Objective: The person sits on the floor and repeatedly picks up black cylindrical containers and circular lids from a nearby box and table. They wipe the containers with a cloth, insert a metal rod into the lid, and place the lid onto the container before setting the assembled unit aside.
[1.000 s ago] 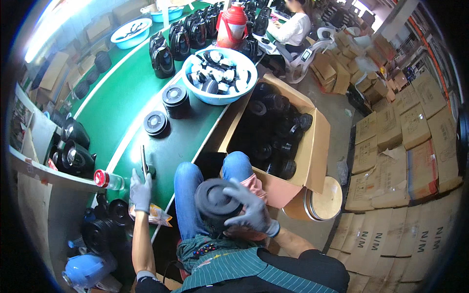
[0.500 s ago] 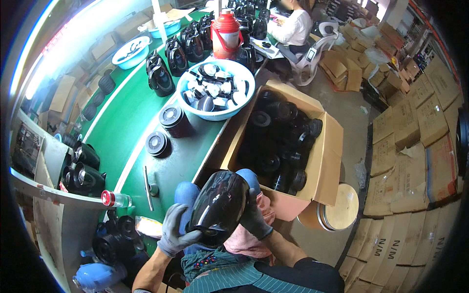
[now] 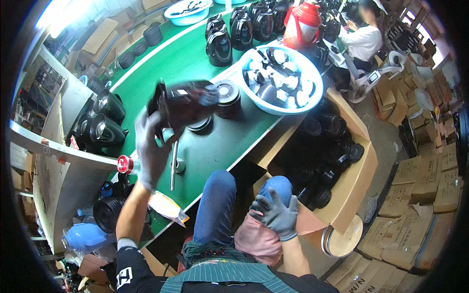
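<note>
My gloved left hand [image 3: 150, 149] is raised over the green bench, closed on a glossy black jug body [image 3: 188, 103]. That jug body is tipped on its side and smeared by motion. My right hand [image 3: 277, 214], in a grey glove, lies with its fingers spread over my right knee and the pink cloth [image 3: 259, 240]. It holds nothing. Behind the jug body stands a stack of round black lids [image 3: 227, 93], with a lower stack [image 3: 201, 127] partly hidden beside it. A metal bar tool [image 3: 174, 166] is on the bench below my left hand.
A light blue basin [image 3: 316, 95] of black-and-white parts sits on the bench. Beyond it stand a red thermos flask [image 3: 302, 27] and several black jugs [image 3: 218, 46]. An open carton [image 3: 359, 190] of black parts is at my right. A seated person [image 3: 364, 41] works farther back.
The jug body has gone from between both hands over my lap up and left over the bench, in my left hand alone. My right hand has let go and opened. The view has shifted.
</note>
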Motion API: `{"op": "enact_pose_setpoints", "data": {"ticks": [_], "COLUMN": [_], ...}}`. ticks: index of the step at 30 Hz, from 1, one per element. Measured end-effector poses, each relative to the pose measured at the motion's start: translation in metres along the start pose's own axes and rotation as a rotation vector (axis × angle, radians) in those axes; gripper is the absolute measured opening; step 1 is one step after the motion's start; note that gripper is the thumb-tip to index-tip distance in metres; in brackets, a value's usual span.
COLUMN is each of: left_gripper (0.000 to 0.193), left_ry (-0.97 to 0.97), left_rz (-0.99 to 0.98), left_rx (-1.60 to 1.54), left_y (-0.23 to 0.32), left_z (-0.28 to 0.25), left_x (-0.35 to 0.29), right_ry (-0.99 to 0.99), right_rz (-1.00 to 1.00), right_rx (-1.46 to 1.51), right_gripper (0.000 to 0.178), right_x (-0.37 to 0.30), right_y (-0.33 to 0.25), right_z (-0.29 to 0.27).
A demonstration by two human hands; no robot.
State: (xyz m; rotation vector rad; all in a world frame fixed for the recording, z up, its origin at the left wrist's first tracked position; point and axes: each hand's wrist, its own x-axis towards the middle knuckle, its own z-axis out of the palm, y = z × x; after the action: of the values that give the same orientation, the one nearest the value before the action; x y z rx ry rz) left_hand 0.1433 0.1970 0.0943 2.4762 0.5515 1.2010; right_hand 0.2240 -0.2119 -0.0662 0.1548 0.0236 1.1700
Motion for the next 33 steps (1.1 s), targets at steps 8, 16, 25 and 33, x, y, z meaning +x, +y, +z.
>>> {"op": "enact_pose_setpoints", "data": {"ticks": [8, 16, 25, 33], "left_gripper": [0.055, 0.093, 0.052, 0.024], "left_ry": [-0.069, -0.401, -0.309, -0.202], "left_rz": [-0.101, -0.157, -0.305, -0.331], "left_rx": [0.310, 0.082, 1.021, 1.236], "left_y": [-0.190, -0.229, -0.323, -0.400], "left_z": [0.122, 0.186, 0.038, -0.048], "left_x": [0.139, 0.172, 0.090, 0.077], "right_ry": [0.170, 0.194, 0.177, 0.200], "right_rz": [0.028, 0.103, 0.126, 0.145], "right_rx": [-0.106, -0.205, -0.258, -0.357], "right_gripper": [0.093, 0.091, 0.088, 0.085], "right_x": [0.010, 0.027, 0.023, 0.039], "right_y": [0.016, 0.033, 0.029, 0.037], "right_z": [0.005, 0.008, -0.007, 0.003]}}
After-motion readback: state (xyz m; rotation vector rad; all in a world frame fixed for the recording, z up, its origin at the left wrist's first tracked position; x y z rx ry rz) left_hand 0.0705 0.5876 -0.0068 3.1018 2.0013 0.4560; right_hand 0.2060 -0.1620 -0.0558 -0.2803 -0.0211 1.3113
